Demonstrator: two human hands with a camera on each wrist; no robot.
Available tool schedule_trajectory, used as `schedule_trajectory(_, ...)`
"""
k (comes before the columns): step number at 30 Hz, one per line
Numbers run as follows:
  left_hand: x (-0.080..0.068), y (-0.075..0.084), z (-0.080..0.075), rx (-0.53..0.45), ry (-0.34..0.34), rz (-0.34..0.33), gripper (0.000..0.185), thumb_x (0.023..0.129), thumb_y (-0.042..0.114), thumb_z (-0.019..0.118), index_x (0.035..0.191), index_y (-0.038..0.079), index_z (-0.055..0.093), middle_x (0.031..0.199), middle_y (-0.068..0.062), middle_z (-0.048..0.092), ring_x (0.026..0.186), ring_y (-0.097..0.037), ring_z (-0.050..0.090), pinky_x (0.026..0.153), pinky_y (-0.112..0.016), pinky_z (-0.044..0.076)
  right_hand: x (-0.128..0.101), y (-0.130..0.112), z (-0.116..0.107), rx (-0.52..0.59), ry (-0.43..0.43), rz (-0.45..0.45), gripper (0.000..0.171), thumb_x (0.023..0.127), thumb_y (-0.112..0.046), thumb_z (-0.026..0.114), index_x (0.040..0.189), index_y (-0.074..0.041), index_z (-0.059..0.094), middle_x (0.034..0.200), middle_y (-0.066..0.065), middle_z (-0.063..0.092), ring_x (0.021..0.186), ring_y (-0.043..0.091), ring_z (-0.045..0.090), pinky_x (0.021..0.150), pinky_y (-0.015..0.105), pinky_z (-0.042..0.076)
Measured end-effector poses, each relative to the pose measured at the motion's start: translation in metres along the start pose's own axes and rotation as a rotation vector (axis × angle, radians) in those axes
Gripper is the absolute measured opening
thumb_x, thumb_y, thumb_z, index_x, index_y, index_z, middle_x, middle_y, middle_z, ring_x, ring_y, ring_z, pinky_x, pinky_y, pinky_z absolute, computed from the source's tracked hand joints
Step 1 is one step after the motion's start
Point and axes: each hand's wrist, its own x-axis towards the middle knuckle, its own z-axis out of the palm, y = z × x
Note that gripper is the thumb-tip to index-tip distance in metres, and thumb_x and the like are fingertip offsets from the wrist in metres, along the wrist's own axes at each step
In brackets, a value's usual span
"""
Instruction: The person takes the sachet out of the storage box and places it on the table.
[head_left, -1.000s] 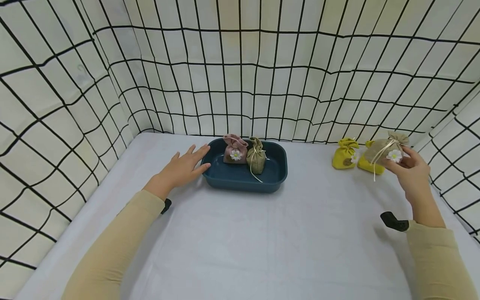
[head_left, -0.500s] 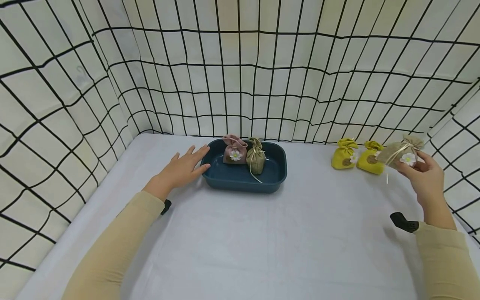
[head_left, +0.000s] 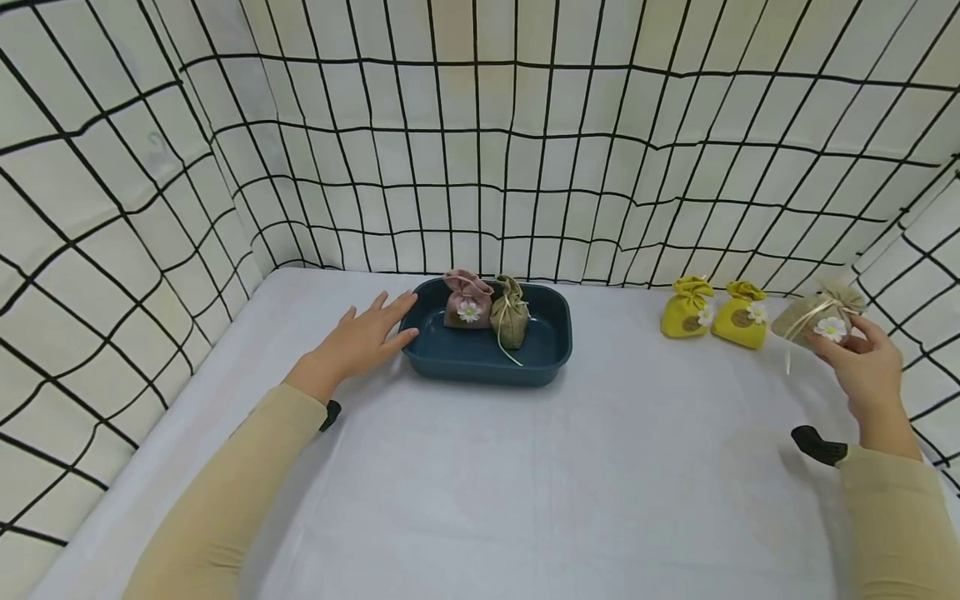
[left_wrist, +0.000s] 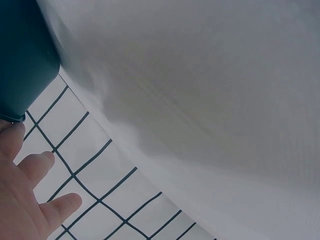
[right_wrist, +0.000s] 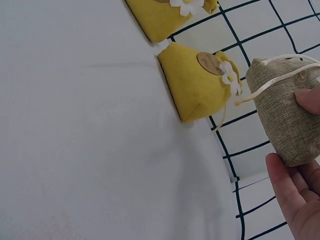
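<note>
My right hand (head_left: 870,360) grips a beige drawstring pouch (head_left: 797,318) with a white flower and pale ribbon, tilted on its side. In the right wrist view the thumb presses one face of this pouch (right_wrist: 282,112) and fingers lie along its other side. Just left of it, two yellow pouches (head_left: 684,315) with white flowers sit on the table. My left hand (head_left: 362,337) is spread at the left rim of a dark blue basin (head_left: 480,369). Inside the basin stand a pink pouch (head_left: 467,304) and an olive-beige pouch (head_left: 510,323).
A white cloth covers the table (head_left: 525,483). White walls with a black grid (head_left: 517,167) rise along the back and both sides. The right wall stands close beside my right hand. A black wrist camera (head_left: 817,446) juts from the right sleeve.
My right hand has carried the beige pouch rightward and slightly down, away from the yellow pouches, uncovering the second one. The left hand stays at the basin's rim.
</note>
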Motion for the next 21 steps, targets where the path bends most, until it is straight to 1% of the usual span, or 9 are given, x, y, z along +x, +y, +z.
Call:
schedule_trajectory(3, 0.0, 0.0, 0.0, 0.0, 0.0, 0.001, 0.07, 0.11, 0.044, 0.045, 0.166, 0.013, 0.017, 0.17, -0.011, 0.017, 0.155, -0.04, 0.008, 0.116, -0.073, 0.006, 0.002, 0.005, -0.006, -0.112, 0.033, 0.036, 0.089, 0.093, -0.02, 0.078, 0.165, -0.023, 0.026, 0.098, -0.017, 0.049, 0.078, -0.008, 0.053, 0.06, 0.007, 0.044)
schedule_trajectory(5, -0.001, 0.001, 0.001, 0.01, 0.005, -0.003, 0.07, 0.11, 0.044, 0.045, 0.166, 0.013, 0.018, 0.17, -0.01, 0.017, 0.155, -0.04, 0.008, 0.116, -0.073, 0.006, 0.003, 0.008, -0.009, -0.176, 0.048, 0.047, 0.089, 0.093, -0.024, 0.078, 0.165, -0.024, 0.027, 0.099, -0.017, 0.048, 0.082, -0.006, 0.048, 0.059, 0.007, 0.042)
schedule_trajectory(10, -0.003, 0.003, 0.0, 0.061, 0.017, -0.001, 0.069, 0.109, 0.043, 0.047, 0.166, 0.012, 0.02, 0.17, -0.01, 0.019, 0.155, -0.039, 0.009, 0.116, -0.074, 0.007, 0.007, 0.018, -0.014, -0.143, 0.047, 0.057, 0.086, 0.092, -0.019, 0.079, 0.163, -0.023, 0.032, 0.098, -0.014, 0.049, 0.084, -0.003, 0.048, 0.06, 0.008, 0.047)
schedule_trajectory(12, -0.003, 0.003, 0.0, 0.074, 0.02, 0.005, 0.069, 0.109, 0.042, 0.047, 0.166, 0.012, 0.021, 0.169, -0.01, 0.02, 0.155, -0.04, 0.01, 0.115, -0.074, 0.007, 0.009, 0.021, -0.015, -0.167, 0.041, 0.051, 0.086, 0.093, -0.019, 0.078, 0.164, -0.02, 0.03, 0.097, -0.015, 0.049, 0.082, -0.004, 0.048, 0.06, 0.008, 0.047)
schedule_trajectory(15, -0.003, 0.004, -0.001, 0.083, 0.024, 0.004, 0.069, 0.11, 0.042, 0.047, 0.166, 0.012, 0.021, 0.169, -0.011, 0.02, 0.155, -0.04, 0.01, 0.116, -0.074, 0.008, 0.012, 0.026, -0.014, -0.258, 0.036, 0.028, 0.087, 0.095, -0.025, 0.075, 0.165, -0.014, 0.026, 0.095, -0.019, 0.047, 0.082, -0.003, 0.045, 0.06, 0.009, 0.044)
schedule_trajectory(18, -0.002, 0.004, -0.001, 0.085, 0.024, 0.001, 0.069, 0.11, 0.042, 0.046, 0.166, 0.011, 0.02, 0.169, -0.011, 0.02, 0.155, -0.04, 0.009, 0.116, -0.074, 0.007, 0.016, 0.031, -0.013, -0.353, 0.026, -0.008, 0.087, 0.096, -0.03, 0.073, 0.163, -0.005, 0.024, 0.089, -0.024, 0.047, 0.082, -0.002, 0.043, 0.06, 0.01, 0.042)
schedule_trajectory(21, -0.002, 0.003, -0.001, 0.082, 0.021, 0.0, 0.069, 0.11, 0.042, 0.046, 0.166, 0.011, 0.02, 0.17, -0.011, 0.019, 0.155, -0.04, 0.009, 0.116, -0.073, 0.007, 0.018, 0.033, -0.012, -0.39, 0.019, -0.012, 0.087, 0.097, -0.032, 0.072, 0.162, -0.001, 0.024, 0.086, -0.027, 0.046, 0.082, -0.003, 0.043, 0.061, 0.009, 0.042)
